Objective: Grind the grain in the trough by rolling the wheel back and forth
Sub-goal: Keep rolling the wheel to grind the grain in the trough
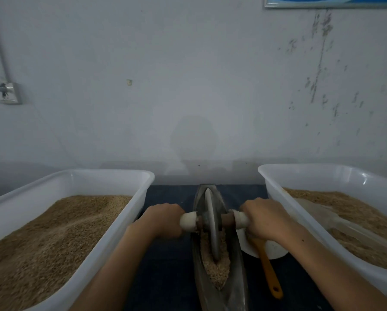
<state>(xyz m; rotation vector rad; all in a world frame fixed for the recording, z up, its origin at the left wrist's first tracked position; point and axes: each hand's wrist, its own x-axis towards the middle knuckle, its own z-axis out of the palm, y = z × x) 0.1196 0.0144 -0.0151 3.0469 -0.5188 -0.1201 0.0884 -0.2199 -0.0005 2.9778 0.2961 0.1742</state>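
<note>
Wheel (211,223) stands upright in trough (233,286) at 6 o'clock, rim down in grain (217,272). L hand (163,218) fully curled round white axle grip at 9 o'clock of wheel, R hand (264,217) same at 3 o'clock. Grain-filled tub (111,223) at 8 o'clock, second tub (275,194) at 4 o'clock.

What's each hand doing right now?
Left hand: gripping the wheel's left handle.
Right hand: gripping the wheel's right handle.
</note>
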